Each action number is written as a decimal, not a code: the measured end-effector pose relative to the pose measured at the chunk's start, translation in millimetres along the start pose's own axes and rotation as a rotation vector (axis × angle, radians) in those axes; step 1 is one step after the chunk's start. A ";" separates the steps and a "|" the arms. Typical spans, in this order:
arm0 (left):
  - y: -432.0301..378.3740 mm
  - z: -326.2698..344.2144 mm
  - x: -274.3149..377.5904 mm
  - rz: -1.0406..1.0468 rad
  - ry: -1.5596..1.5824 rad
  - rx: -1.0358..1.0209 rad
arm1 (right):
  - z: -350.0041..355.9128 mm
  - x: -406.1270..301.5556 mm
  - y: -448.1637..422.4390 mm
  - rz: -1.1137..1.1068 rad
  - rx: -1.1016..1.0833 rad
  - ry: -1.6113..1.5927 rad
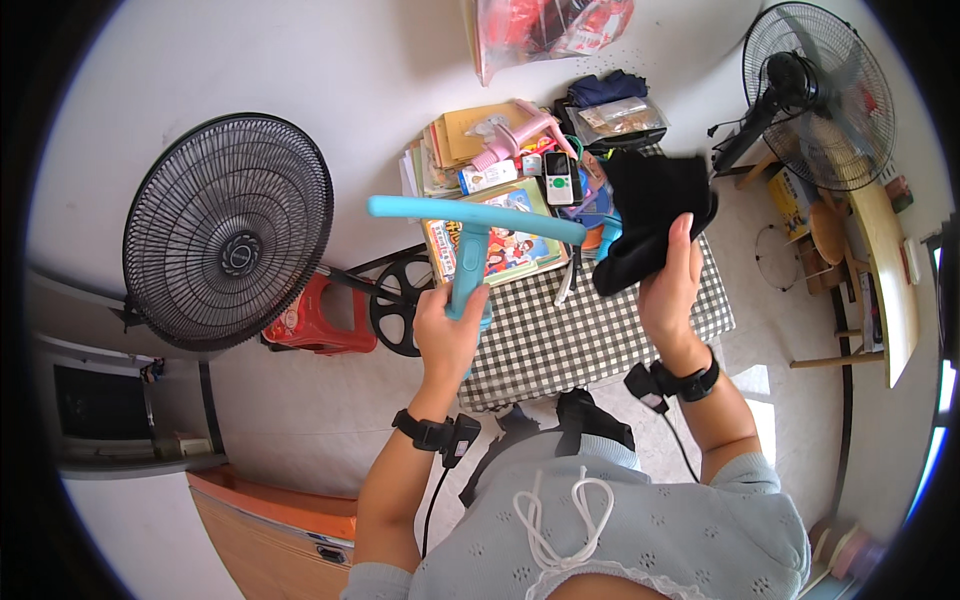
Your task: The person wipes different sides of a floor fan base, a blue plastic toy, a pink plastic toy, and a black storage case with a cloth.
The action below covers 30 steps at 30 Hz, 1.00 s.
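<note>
Held upright in my left hand (448, 330) is a light-blue plastic T-shaped object (471, 244), its long rounded bar across the top and its stem in my grip. My right hand (673, 289) grips a soft black item (656, 214), perhaps a pouch; motion blur hides its exact kind. Both things are raised above a table with a black-and-white checked cloth (551, 337). Behind the blue bar lies a stack of books (517, 259) with a colourful cover. A white handheld device (558, 178) with a dark screen and green button rests beyond it.
A pink plastic object with a ribbed end (504, 142) lies on papers (480, 124) at the back. Dark folded cloth (607, 88) sits at the back right. Floor fans stand left (240, 255) and right (817, 90). Near the left fan is a red plastic stool (341, 315).
</note>
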<state>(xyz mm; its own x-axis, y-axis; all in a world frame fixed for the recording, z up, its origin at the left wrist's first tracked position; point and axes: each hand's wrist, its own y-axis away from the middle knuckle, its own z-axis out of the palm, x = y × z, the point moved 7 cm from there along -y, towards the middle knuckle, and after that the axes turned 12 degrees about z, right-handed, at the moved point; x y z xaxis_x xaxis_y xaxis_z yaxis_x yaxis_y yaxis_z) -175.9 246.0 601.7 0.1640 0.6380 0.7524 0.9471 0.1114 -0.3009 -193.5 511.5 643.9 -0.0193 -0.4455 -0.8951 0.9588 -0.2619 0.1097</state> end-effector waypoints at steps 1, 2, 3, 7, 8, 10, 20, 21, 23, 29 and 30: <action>3.2 3.8 0.2 0.002 0.005 -0.005 | 2.9 -9.8 -2.3 -0.013 -0.078 0.118; 7.5 9.1 3.9 0.058 -0.013 0.002 | 13.7 -12.5 -1.0 -0.008 -0.149 0.513; 10.8 13.7 9.6 0.116 -0.037 0.012 | 47.5 -27.6 8.0 -0.397 -0.265 0.775; 15.2 15.3 40.5 0.306 -0.094 0.076 | 81.1 5.6 3.0 -0.404 -0.390 1.443; 18.6 14.3 37.5 0.326 -0.180 0.074 | 73.5 20.2 -12.4 -0.165 -0.520 1.376; 19.9 9.7 38.6 0.384 -0.203 0.081 | 69.9 30.1 -24.3 -0.053 -0.731 1.141; -7.2 -76.5 -54.4 0.048 -0.249 0.252 | -21.8 61.6 -19.4 -0.168 -0.282 1.149; -8.8 -92.0 -56.3 0.054 -0.241 0.326 | -27.5 54.5 -19.7 -0.195 -0.197 1.073; -9.3 -97.0 -52.9 0.031 -0.214 0.345 | -50.6 51.8 -30.1 0.136 -0.057 0.585; 3.7 -19.0 8.3 0.226 -0.287 0.078 | 52.4 -7.9 0.6 -0.181 -0.473 0.665; 8.3 -6.8 17.2 0.300 -0.314 0.068 | 69.8 -8.7 3.0 -0.363 -0.445 0.689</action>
<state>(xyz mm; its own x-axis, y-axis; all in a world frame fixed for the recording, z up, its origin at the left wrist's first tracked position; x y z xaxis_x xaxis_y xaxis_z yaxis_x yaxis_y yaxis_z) -163.4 252.8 616.1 0.3273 0.8492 0.4144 0.8483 -0.0709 -0.5247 -210.3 454.8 682.1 -0.3055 0.2506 -0.9186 0.9508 0.1330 -0.2799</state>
